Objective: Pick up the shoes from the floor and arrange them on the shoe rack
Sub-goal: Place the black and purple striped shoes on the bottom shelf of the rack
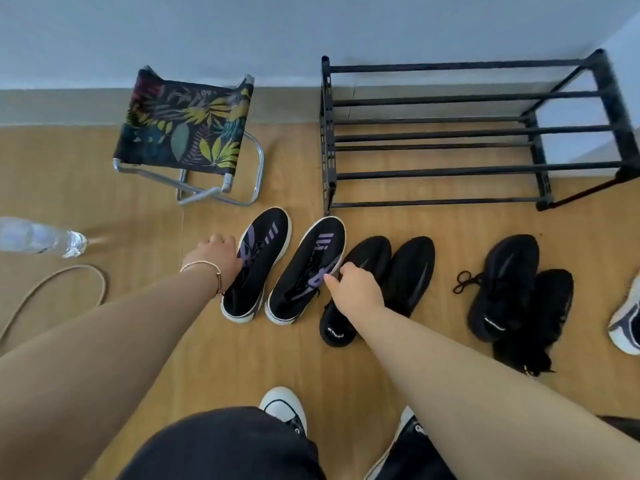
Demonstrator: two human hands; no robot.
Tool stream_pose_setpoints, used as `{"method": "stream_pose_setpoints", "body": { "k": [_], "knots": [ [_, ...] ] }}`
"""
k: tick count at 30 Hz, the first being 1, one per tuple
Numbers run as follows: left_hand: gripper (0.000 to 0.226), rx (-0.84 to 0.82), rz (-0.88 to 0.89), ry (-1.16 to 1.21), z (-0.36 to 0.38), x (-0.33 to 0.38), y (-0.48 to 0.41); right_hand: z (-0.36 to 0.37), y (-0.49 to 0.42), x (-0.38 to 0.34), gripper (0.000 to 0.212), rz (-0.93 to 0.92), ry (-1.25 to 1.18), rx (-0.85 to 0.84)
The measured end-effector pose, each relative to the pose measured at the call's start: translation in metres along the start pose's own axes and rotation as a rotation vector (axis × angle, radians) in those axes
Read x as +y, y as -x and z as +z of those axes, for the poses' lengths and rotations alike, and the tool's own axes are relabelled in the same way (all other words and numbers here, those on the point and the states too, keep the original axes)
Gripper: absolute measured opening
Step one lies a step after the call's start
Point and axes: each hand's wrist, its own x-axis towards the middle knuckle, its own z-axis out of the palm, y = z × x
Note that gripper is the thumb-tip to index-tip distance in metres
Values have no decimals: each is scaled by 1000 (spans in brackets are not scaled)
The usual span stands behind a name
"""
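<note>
Two black sneakers with purple stripes and white soles stand side by side on the wooden floor. My left hand (216,255) grips the left sneaker (263,244) along its outer side. My right hand (353,289) holds the right sneaker (311,265) at its tongue and inner edge. Both soles rest on the floor. An all-black pair (408,268) lies just right of my right hand, partly hidden by my forearm. Another black pair (512,289) with loose laces lies further right. The black shoe rack (467,136) stands bare against the wall behind them.
A folding stool (183,133) with a leaf-print seat stands left of the rack. A plastic bottle (38,237) and a beige cord (62,282) lie at the far left. A white and navy shoe (627,323) pokes in at the right edge. My own feet in black-and-white sneakers (284,407) are below.
</note>
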Motion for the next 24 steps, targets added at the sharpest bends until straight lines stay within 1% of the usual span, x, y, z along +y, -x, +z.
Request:
{"method": "stream_pose_setpoints", "body": {
  "k": [2,5,7,9,11,13,15,18,21,24],
  "knots": [
    [47,-46,-32,29,18,-5,-20,25,-19,4,41,77,-88,-48],
    [52,-123,-63,113,44,-9,-43,59,-44,7,39,178,-186,-136],
    [55,-146,-71,178,59,-11,-54,75,-58,9,41,257,-300,-159],
    [57,-170,-88,274,70,-14,-61,89,-70,13,38,298,-418,-170],
    [59,-190,-107,395,76,-18,-64,102,-77,17,32,293,-469,-148],
    [62,-192,-123,506,79,-23,-64,111,-82,20,25,276,-461,-91],
    [64,-207,-122,570,83,-25,-62,116,-87,22,17,274,-471,-57],
    [61,-202,-121,648,93,-24,-60,116,-90,27,22,283,-465,-31],
    [57,-182,-105,716,93,-23,-55,105,-82,30,29,275,-510,-8],
    [53,-181,-81,722,78,-20,-41,80,-70,31,33,249,-538,-33]
  ]
}}
